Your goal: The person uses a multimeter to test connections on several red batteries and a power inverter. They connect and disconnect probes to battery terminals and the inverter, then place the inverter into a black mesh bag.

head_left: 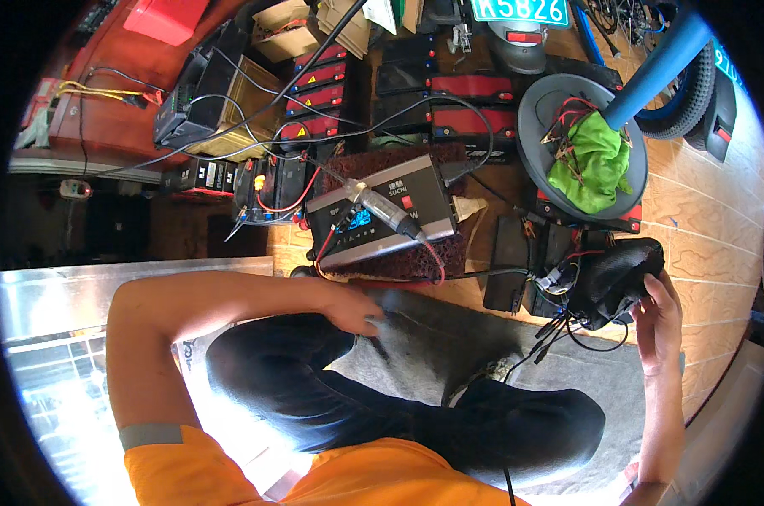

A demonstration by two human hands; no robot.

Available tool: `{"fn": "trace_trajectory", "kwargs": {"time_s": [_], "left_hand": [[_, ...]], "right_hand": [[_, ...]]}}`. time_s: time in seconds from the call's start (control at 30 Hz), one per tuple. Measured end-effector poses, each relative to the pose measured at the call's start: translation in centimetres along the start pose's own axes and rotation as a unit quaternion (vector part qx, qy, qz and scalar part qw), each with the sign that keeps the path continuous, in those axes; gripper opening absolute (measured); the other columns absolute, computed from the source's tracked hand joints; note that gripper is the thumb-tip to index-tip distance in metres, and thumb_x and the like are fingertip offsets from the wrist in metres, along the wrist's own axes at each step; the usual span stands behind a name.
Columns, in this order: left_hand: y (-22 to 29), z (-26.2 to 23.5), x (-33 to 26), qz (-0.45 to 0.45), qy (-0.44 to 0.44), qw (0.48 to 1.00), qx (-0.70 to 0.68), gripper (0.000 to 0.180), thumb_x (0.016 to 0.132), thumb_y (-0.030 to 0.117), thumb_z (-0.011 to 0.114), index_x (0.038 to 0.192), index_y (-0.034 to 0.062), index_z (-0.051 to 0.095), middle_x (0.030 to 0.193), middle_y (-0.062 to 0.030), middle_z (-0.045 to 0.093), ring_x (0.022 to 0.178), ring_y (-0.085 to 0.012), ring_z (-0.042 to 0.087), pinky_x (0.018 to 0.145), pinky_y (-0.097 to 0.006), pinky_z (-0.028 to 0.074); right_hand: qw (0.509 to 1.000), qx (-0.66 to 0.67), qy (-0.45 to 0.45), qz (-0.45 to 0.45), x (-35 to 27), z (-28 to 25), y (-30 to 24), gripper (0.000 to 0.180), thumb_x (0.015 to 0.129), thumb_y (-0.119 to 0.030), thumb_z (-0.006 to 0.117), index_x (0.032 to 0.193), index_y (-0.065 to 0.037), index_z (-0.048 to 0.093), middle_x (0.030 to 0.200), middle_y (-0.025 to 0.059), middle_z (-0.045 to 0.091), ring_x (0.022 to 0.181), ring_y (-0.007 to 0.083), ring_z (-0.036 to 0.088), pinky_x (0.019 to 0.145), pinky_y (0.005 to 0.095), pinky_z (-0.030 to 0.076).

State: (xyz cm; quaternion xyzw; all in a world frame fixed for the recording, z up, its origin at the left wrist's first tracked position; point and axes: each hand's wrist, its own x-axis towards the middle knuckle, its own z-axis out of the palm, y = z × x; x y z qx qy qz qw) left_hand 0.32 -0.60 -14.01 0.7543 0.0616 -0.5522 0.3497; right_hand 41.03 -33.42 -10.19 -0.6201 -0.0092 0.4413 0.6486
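Holding the soft black cloth pouch (pixel 620 274) beside the grey charger box (pixel 382 215), our right hand (pixel 657 316) grips its edge; our left hand (pixel 352 308) rests curled, holding nothing. It looks light and floppy.

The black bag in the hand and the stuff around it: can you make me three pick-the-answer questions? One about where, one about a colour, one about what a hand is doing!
1. Where does the cloth lie?
A. in the round grey dish
B. on the grey box with the blue screen
C. on the wooden desk

2. What colour is that cloth?
A. red
B. green
C. white

3. What is the right hand doing?
A. resting flat on the floor
B. hanging free
C. gripping the black bag

Answers: 1 A, it sits bunched inside the dish; 2 B, it is bright green; 3 C, the fingers wrap the bag's edge.
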Motion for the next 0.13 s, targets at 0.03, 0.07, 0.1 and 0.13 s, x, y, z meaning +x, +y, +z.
{"fn": "trace_trajectory", "kwargs": {"time_s": [0.03,0.07,0.1,0.13], "left_hand": [[-1.2,0.2,-0.6,-0.031,-0.028,0.999,-0.003,0.063,0.104,0.052,0.052,0.144,0.0039,0.058,0.14,-0.0275,0.062,0.132,-0.0423,0.058,0.114,-0.047,0.044],[-2.4,0.4,-1.3,-0.066,-0.06,0.996,0.011,0.064,0.103,0.052,0.053,0.144,0.0039,0.058,0.141,-0.0272,0.062,0.132,-0.0424,0.057,0.114,-0.047,0.044],[-3.4,0.8,-2.0,-0.072,-0.08,0.994,-0.011,0.065,0.102,0.053,0.054,0.146,0.0055,0.057,0.142,-0.027,0.061,0.134,-0.0415,0.057,0.115,-0.046,0.043],[-3.8,0.8,-0.8,-0.058,-0.084,0.995,-0.011,0.065,0.102,0.053,0.054,0.146,0.0055,0.057,0.142,-0.027,0.061,0.134,-0.0415,0.057,0.115,-0.046,0.043]], "right_hand": [[1.0,-0.011,-0.018,0.014,0.4,-0.8,0.0,0.041,0.097,-0.021,0.069,0.137,-0.013,0.063,0.122,-0.003,0.071,0.108,0.0109,0.065,0.091,0.0305,0.048],[0.998,-0.028,-0.037,0.034,0.9,-1.6,0.1,0.048,0.095,-0.021,0.073,0.14,-0.013,0.06,0.122,-0.0031,0.071,0.108,0.0108,0.066,0.092,0.0315,0.048],[0.995,-0.079,-0.022,0.05,1.4,-2.5,0.4,0.059,0.093,-0.022,0.075,0.147,-0.012,0.051,0.121,-0.0024,0.071,0.11,0.0119,0.066,0.094,0.0339,0.049],[0.99,-0.119,0.002,0.071,1.6,-3.8,0.9,0.072,0.091,-0.022,0.078,0.153,-0.012,0.043,0.121,-0.0017,0.071,0.111,0.013,0.066,0.096,0.0364,0.05]]}}
